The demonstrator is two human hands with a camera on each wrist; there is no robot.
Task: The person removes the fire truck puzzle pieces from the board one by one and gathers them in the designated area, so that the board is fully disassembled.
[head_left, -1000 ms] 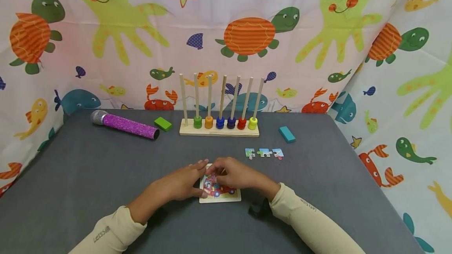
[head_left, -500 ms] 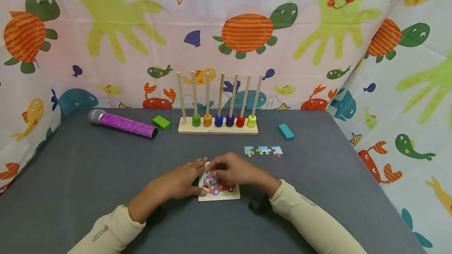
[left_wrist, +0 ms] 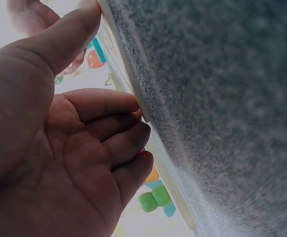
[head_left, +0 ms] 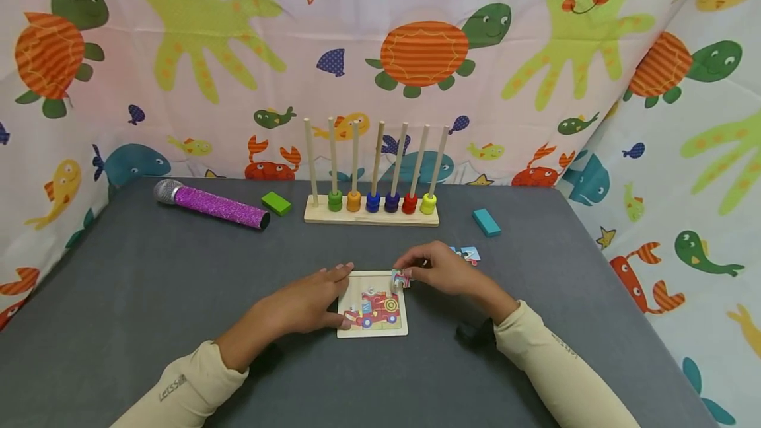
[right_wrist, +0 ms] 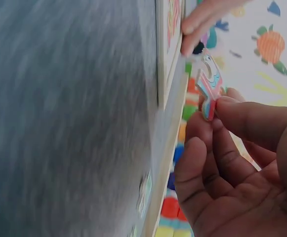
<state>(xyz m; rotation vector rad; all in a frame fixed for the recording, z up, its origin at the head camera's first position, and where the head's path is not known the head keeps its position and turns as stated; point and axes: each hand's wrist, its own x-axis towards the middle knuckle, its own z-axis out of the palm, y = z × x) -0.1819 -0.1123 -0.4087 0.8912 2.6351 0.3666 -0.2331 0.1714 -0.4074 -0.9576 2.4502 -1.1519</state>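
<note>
A square wooden puzzle tray (head_left: 401, 322) lies on the table in front of the person, with a red vehicle picture partly laid in it. The left hand (head_left: 308, 301) rests along the tray's left side, fingers extended at the far corner and thumb on the near part. In the left wrist view its fingertips touch the tray's edge. Between thumb and fingers the right hand (head_left: 442, 271) pinches a small puzzle piece (right_wrist: 211, 88), tilted, above the tray's far right corner. Loose puzzle pieces (head_left: 470, 253) lie just behind the right hand, which partly hides them.
A wooden peg stand (head_left: 371, 218) with coloured rings stands at the back. To its left lie a purple glitter microphone (head_left: 217, 206) and a green block (head_left: 276, 203). A blue block (head_left: 487, 222) lies right. A patterned cloth (head_left: 333, 32) hangs behind the grey table (head_left: 148, 283).
The right hand has lifted a puzzle piece from the tray's left part and carried it right, to the far right corner. The left hand has stayed by the tray.
</note>
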